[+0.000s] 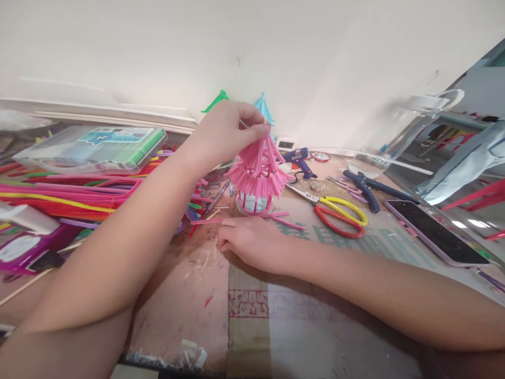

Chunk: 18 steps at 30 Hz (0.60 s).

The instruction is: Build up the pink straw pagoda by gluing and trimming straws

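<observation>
The left hand [232, 126] pinches the tip of the pink tower [258, 181], which stands beneath it and just behind the curled right hand [254, 243]; whether that grips anything, I cannot tell.

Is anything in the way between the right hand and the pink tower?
Yes, thin pink strips lie between the right hand and the base of the pink tower. Nothing visible blocks the left hand at the tower's top.
</observation>
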### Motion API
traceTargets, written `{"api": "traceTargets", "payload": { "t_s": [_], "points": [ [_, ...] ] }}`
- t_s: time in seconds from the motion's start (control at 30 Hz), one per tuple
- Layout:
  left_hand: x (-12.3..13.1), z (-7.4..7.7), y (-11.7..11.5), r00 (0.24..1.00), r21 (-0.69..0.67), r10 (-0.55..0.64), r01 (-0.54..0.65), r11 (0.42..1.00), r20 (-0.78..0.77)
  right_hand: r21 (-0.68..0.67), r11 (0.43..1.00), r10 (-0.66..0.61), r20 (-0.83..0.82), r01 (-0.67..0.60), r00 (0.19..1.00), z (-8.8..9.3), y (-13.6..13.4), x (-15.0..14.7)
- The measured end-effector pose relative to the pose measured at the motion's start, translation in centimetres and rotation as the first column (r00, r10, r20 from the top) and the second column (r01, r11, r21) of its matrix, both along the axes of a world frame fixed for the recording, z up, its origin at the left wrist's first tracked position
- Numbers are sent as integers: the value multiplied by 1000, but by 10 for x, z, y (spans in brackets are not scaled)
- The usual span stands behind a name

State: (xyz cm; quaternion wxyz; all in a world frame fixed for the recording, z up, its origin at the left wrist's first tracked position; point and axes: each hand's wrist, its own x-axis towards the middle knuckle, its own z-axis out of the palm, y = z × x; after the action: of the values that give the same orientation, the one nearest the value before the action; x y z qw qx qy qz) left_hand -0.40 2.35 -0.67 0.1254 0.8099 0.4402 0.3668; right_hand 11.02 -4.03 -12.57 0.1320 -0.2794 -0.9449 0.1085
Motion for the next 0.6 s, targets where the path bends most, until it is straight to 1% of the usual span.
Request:
{"api": "traceTargets", "payload": {
  "t_s": [0.07, 0.17, 0.23, 0.37, 0.6],
  "points": [
    [1, 0, 0, 1000, -5, 15, -15, 1000, 0, -2, 999, -43, -26, 43, 999, -3, 0, -1],
    [1, 1, -1, 1000, -14, 21, -21, 1000, 0, -73, 990, -125, -104, 118, 987, -1, 2, -2],
    [1, 1, -3, 1000, -16, 4, -4, 1000, 9, -99, 985, -153, -142, 140, 978, 0, 4, -3],
    [0, 2, -5, 1000, -31, -6, 7, 999, 21, -87, 988, -142, -150, 130, 978, 0, 6, -4],
    [0, 2, -3, 1000, -5, -15, 15, 1000, 0, -98, 988, -124, -57, 118, 991, -2, 9, -10]
  ]
}}
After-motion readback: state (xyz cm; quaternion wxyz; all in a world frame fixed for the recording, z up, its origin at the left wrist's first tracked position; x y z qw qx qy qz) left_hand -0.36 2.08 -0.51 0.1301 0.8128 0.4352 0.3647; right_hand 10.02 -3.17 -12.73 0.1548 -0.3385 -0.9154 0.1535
